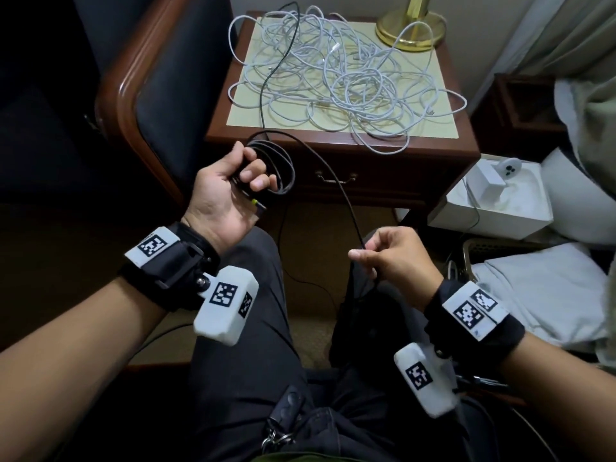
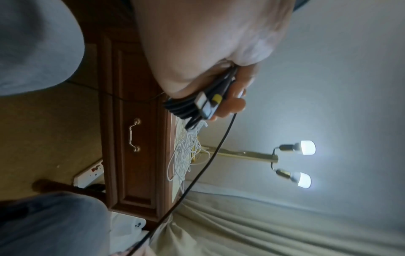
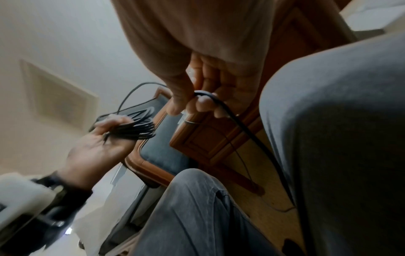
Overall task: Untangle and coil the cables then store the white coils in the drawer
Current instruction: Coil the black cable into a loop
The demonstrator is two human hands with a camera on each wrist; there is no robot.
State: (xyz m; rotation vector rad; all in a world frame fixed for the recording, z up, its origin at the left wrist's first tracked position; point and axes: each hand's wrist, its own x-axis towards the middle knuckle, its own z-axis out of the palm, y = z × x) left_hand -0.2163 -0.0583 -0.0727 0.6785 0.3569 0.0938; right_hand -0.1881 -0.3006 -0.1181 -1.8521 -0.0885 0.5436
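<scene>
My left hand (image 1: 240,175) grips a coil of black cable (image 1: 280,168) in front of the nightstand; the same coil (image 2: 186,107) with its plug ends shows at my fingertips in the left wrist view. A loose strand of that cable (image 1: 336,188) runs down to my right hand (image 1: 370,251), which pinches the strand (image 3: 203,95) between thumb and fingers above my lap. A tangle of white cables (image 1: 333,71) lies on the nightstand top (image 1: 240,118). The drawer (image 1: 336,178) below it is closed, its brass handle (image 2: 133,135) visible.
A brass lamp base (image 1: 411,28) stands at the nightstand's back right. A dark upholstered chair (image 1: 150,95) is to the left. A white box with a charger (image 1: 493,195) sits low on the right, beside bedding (image 1: 533,288). Another black cable (image 1: 280,45) crosses the white tangle.
</scene>
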